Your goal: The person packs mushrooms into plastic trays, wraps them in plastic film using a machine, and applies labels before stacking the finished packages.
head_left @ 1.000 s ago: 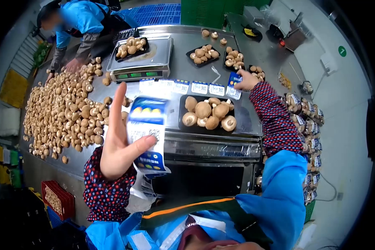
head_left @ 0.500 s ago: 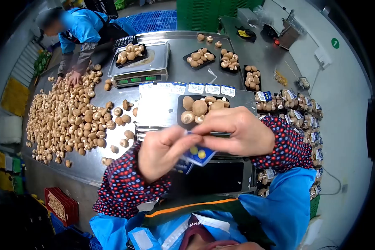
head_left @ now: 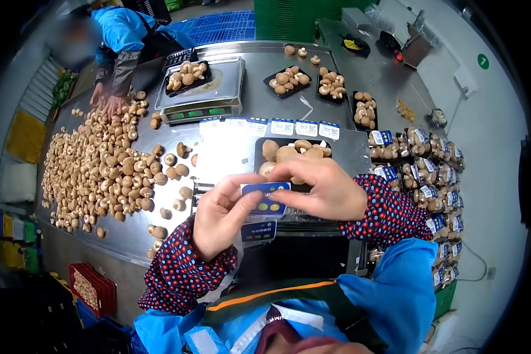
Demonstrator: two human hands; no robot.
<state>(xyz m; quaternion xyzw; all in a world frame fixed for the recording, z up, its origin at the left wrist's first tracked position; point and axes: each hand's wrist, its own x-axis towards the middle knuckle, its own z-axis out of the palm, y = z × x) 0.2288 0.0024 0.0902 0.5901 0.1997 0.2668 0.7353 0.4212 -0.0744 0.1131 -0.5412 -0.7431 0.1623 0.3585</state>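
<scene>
My left hand (head_left: 219, 217) and my right hand (head_left: 325, 187) pinch a blue and white label (head_left: 268, 206) with yellow dots between them, thumbs on its face. Just under it hangs a second blue label (head_left: 258, 230), close to my left hand. Behind my fingers lies a black tray (head_left: 258, 152) of brown mushrooms (head_left: 270, 150), partly covered by my right hand. Several labels with printed codes (head_left: 282, 127) line the far edge of the bright work surface (head_left: 224, 154).
A scale (head_left: 230, 94) carrying a mushroom tray stands beyond. Loose mushrooms (head_left: 106, 171) are heaped at left, where a person in blue (head_left: 121, 29) reaches in. More filled trays (head_left: 288, 80) sit behind; labelled packs (head_left: 426, 166) are stacked at right.
My hands have drawn slightly down and apart, and the label now faces up flatter and more visible between them. The person at left has moved their hands slightly within the heap.
</scene>
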